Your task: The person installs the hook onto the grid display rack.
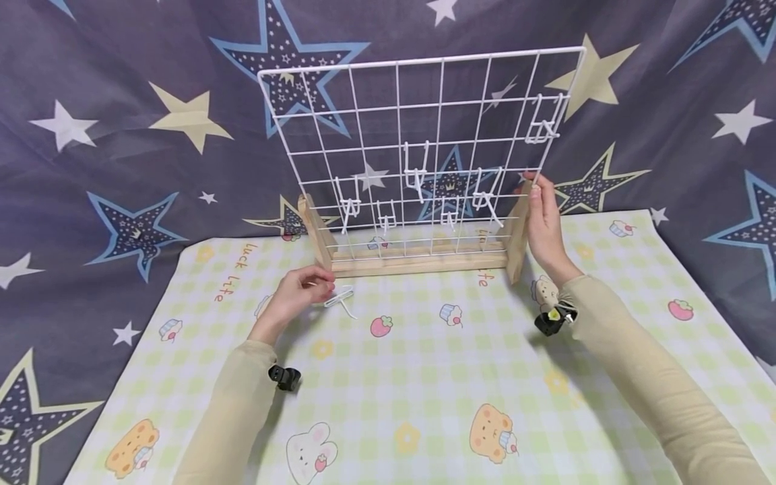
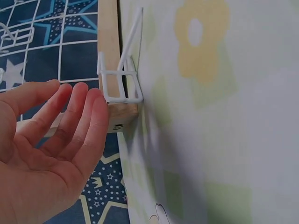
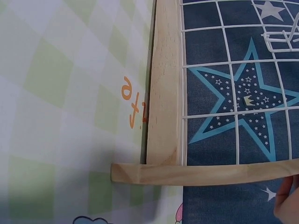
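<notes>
A white wire grid panel (image 1: 418, 121) stands in a wooden base (image 1: 418, 264) with an upright side piece at each end. My right hand (image 1: 545, 225) holds the right wooden side piece (image 3: 210, 172) near its upper end; in the right wrist view only some fingers show at the lower right. At the base's front left corner is my left hand (image 1: 300, 293), its fingers slightly bent and nothing gripped between them. Its fingertips are by the wood's end and a loose white wire hook (image 1: 341, 296) lying on the tablecloth; whether they touch either I cannot tell.
Several white wire hooks hang on the grid, among them one at the upper right (image 1: 542, 128) and one near the middle (image 1: 415, 176). A green-checked tablecloth (image 1: 424, 370) with cartoon prints covers the table. Behind stands a dark curtain (image 1: 145, 47) patterned with stars.
</notes>
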Tool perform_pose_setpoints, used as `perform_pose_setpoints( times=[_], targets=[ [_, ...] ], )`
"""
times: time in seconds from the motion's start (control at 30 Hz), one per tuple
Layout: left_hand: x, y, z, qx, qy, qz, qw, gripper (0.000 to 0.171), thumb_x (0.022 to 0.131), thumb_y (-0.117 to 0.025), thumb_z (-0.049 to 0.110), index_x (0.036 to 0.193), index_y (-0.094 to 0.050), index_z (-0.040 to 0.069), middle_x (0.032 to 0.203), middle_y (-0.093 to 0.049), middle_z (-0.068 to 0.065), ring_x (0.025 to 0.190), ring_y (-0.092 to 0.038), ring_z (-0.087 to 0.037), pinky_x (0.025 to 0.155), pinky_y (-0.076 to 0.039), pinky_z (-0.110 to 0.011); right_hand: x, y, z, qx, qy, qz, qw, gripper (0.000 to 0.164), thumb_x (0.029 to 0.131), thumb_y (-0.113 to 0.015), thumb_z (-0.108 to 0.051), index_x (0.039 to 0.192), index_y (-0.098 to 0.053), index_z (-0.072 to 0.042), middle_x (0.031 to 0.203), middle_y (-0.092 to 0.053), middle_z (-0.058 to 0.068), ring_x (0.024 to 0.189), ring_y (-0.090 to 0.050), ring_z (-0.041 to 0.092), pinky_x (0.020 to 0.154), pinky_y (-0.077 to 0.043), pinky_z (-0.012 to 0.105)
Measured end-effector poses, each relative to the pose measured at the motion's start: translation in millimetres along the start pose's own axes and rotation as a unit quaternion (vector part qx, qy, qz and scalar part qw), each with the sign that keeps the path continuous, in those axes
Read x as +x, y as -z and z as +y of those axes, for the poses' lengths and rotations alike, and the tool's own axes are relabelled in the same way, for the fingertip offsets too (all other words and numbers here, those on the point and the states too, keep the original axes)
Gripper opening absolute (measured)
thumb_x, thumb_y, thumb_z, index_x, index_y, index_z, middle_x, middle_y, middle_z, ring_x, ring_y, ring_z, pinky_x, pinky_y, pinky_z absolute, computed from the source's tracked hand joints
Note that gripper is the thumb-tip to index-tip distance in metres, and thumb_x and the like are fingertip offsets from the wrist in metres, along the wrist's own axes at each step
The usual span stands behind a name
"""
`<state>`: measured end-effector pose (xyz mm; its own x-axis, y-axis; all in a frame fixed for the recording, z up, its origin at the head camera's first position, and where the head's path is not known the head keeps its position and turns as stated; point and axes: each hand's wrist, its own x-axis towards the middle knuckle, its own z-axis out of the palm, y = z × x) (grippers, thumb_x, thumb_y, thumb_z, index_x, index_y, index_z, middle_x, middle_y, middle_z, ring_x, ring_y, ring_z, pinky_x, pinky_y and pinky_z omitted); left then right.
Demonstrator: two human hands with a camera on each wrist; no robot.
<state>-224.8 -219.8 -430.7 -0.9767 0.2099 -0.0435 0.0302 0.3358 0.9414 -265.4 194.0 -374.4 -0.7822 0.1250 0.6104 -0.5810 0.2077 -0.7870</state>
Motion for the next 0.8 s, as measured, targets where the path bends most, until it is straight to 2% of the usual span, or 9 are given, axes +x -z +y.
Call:
perform_pose_setpoints(
  times=[0.07,0.17,0.3,0.6,0.73,0.8],
  targets=[
    [-1.9,0.9,-0.8,0.03,-0.015,0.002,0.9994,0.023,0.088,-0.061,-0.004,0.108,-0.06,-0.015,0.103,-0.063,-0.027,0.084,-0.062,-0.024,0.076,-0.053,-0.029,0.2,-0.1,0.2,0.001,-0.002,-0.001,1.0,0.033,0.104,-0.028,-0.004,0.128,-0.042,0.014,0.101,-0.055,-0.005,0.099,-0.051,0.008,0.09,-0.039,0.03],
    [-4.5,1.3,-2.4,0.08,-0.035,0.006,0.9961,0.019,0.086,-0.065,-0.004,0.104,-0.064,-0.011,0.102,-0.065,-0.023,0.084,-0.06,-0.022,0.075,-0.048,-0.027,0.6,-0.4,0.5,0.002,-0.001,-0.002,1.0,0.033,0.104,-0.028,-0.004,0.128,-0.042,0.014,0.101,-0.055,-0.005,0.101,-0.052,0.019,0.09,-0.039,0.03],
    [-5.5,-0.3,-5.3,0.104,-0.039,0.001,0.9938,0.019,0.083,-0.063,-0.009,0.103,-0.065,-0.009,0.097,-0.067,-0.021,0.086,-0.061,-0.026,0.078,-0.047,-0.028,0.2,0.1,0.6,-0.001,-0.001,0.0,1.0,0.033,0.104,-0.028,-0.004,0.128,-0.042,0.015,0.101,-0.055,-0.006,0.103,-0.05,0.031,0.092,-0.039,0.031],
    [-3.9,-3.9,-9.0,0.11,-0.044,-0.02,0.9928,0.02,0.084,-0.065,-0.008,0.104,-0.065,-0.009,0.094,-0.067,-0.02,0.082,-0.063,-0.029,0.072,-0.05,-0.028,0.2,-0.3,-0.5,-0.01,0.004,0.002,1.0,0.033,0.104,-0.029,-0.003,0.127,-0.042,0.015,0.101,-0.055,-0.006,0.1,-0.05,0.004,0.09,-0.038,0.03],
    [-2.9,-7.0,-9.8,0.128,-0.045,-0.016,0.9905,0.019,0.083,-0.067,-0.006,0.102,-0.066,-0.007,0.091,-0.067,-0.017,0.079,-0.063,-0.027,0.07,-0.05,-0.03,-0.3,-0.3,-1.2,-0.014,0.003,0.001,1.0,0.033,0.104,-0.028,-0.003,0.128,-0.042,0.015,0.1,-0.055,-0.005,0.099,-0.05,0.006,0.089,-0.038,0.03],
    [-2.6,-8.7,-9.5,0.139,-0.044,-0.008,0.9892,0.018,0.082,-0.068,-0.006,0.1,-0.067,-0.006,0.088,-0.067,-0.015,0.077,-0.063,-0.025,0.067,-0.05,-0.029,-0.5,-0.4,-1.6,-0.014,0.003,-0.002,1.0,0.033,0.104,-0.028,-0.003,0.128,-0.042,0.015,0.101,-0.055,-0.004,0.101,-0.052,0.014,0.09,-0.038,0.031]
  ],
)
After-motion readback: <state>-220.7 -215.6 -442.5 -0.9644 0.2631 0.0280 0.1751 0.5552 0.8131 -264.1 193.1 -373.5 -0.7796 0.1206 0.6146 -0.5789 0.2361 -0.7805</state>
